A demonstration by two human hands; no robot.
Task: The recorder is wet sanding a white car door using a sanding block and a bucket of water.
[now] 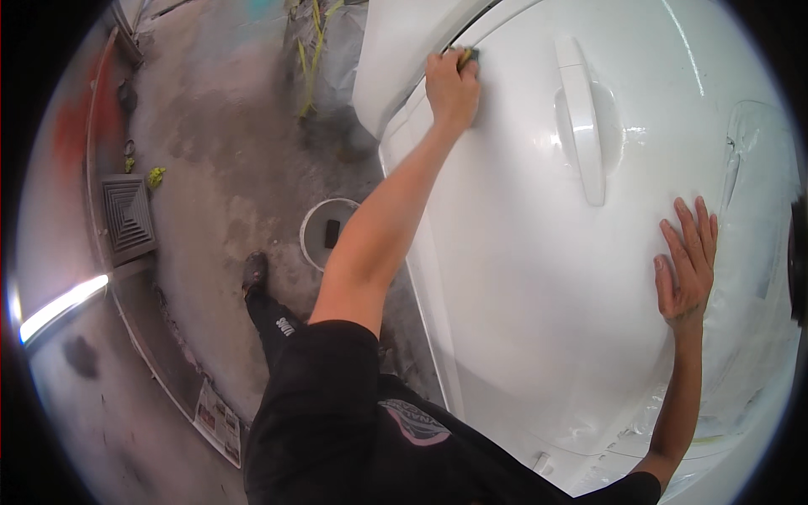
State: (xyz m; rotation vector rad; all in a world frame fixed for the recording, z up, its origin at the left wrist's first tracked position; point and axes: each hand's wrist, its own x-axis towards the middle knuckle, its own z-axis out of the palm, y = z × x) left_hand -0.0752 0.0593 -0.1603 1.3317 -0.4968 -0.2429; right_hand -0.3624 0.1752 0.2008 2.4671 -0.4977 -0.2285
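Note:
A glossy white car door (522, 261) fills the right half of the head view, with a white door handle (584, 126) in its upper part. My left arm reaches far forward, and my left hand (453, 91) is closed around a small dark and yellow pad (470, 57). It lies against the door near its far edge, by the panel gap. The fingers partly hide the pad, so its full shape does not show. My right hand (690, 268) rests flat on the white bodywork at the right, fingers stretched out and holding nothing.
Clear plastic film (762, 202) covers the area right of the door. A white bucket (308, 225) with a dark block inside stands on the stained floor beside the car. A floor grille (128, 215), newspaper (217, 421) and lit tube (64, 309) line the left.

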